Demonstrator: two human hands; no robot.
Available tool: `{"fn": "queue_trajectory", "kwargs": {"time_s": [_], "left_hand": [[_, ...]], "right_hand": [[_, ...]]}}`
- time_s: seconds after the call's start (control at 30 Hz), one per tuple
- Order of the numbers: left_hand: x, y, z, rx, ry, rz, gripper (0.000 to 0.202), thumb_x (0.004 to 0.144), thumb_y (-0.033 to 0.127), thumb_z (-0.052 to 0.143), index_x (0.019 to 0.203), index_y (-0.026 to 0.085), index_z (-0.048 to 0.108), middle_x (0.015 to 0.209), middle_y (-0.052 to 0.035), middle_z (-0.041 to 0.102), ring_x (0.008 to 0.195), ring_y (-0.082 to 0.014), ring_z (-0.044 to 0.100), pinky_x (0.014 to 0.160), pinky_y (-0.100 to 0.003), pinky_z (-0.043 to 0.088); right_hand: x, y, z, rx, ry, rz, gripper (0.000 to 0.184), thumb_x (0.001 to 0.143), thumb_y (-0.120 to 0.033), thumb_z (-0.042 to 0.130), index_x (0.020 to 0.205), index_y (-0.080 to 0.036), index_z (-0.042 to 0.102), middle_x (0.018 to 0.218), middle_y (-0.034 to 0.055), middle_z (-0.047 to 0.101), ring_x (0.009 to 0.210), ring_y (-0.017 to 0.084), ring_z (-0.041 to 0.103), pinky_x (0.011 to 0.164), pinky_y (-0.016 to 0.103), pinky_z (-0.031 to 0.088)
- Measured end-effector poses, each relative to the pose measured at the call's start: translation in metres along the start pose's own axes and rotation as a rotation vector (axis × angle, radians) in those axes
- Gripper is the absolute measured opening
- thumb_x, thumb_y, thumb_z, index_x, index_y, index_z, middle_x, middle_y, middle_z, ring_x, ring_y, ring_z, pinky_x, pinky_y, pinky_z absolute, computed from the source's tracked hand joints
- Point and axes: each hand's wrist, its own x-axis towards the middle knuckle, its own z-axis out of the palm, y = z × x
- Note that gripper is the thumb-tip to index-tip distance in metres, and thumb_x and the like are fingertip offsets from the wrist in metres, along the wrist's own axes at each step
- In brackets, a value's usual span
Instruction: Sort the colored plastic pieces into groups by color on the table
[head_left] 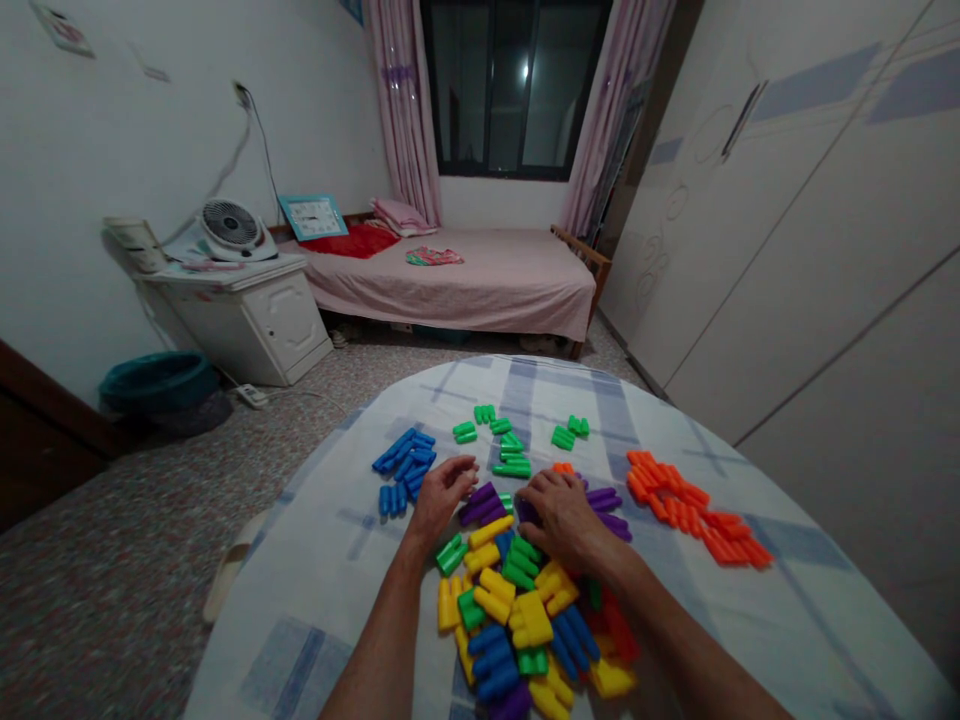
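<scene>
My left hand [442,497] hovers beside a purple toy block [482,505], its fingers loosely bent and apart with nothing visible in them. My right hand [559,512] reaches down over the middle of the table, its fingers curled on another purple block [527,510] that they partly cover. More purple blocks [609,512] show just past its right side. Below both hands lies a mixed heap of yellow blocks [531,620], blue blocks [493,662], green blocks [521,562] and a few red ones, partly hidden by my right forearm.
Blue blocks [409,465] lie in a group at the left, orange blocks [667,490] at the right, and green blocks [512,455] toward the far side. A checked cloth covers the table [315,590]. Beyond stand a bed [517,270] and a white cabinet [285,320].
</scene>
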Motion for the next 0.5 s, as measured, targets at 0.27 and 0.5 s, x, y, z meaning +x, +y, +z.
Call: {"fn": "queue_trajectory", "kwargs": {"time_s": [0.27,0.5], "left_hand": [[-0.001,0.0,0.001,-0.014,0.0,-0.006,0.043,0.069,0.038,0.064,0.102,0.011,0.062,0.101,-0.0121,0.068,0.082,-0.0202,0.066,0.07,-0.031,0.053],[0.001,-0.004,-0.001,0.003,-0.02,0.008,0.04,0.071,0.037,0.063,0.103,0.013,0.063,0.1,-0.01,0.068,0.085,-0.0198,0.066,0.072,-0.03,0.052]], "right_hand": [[0.006,-0.001,0.005,0.017,0.071,0.024,0.022,0.077,-0.025,0.06,0.098,-0.019,0.061,0.103,0.0071,0.061,0.102,0.023,0.049,0.092,0.04,0.029],[0.025,-0.011,0.018,-0.042,0.047,-0.009,0.023,0.079,-0.02,0.055,0.101,-0.022,0.061,0.105,0.0068,0.061,0.104,0.023,0.049,0.09,0.039,0.03]]}}
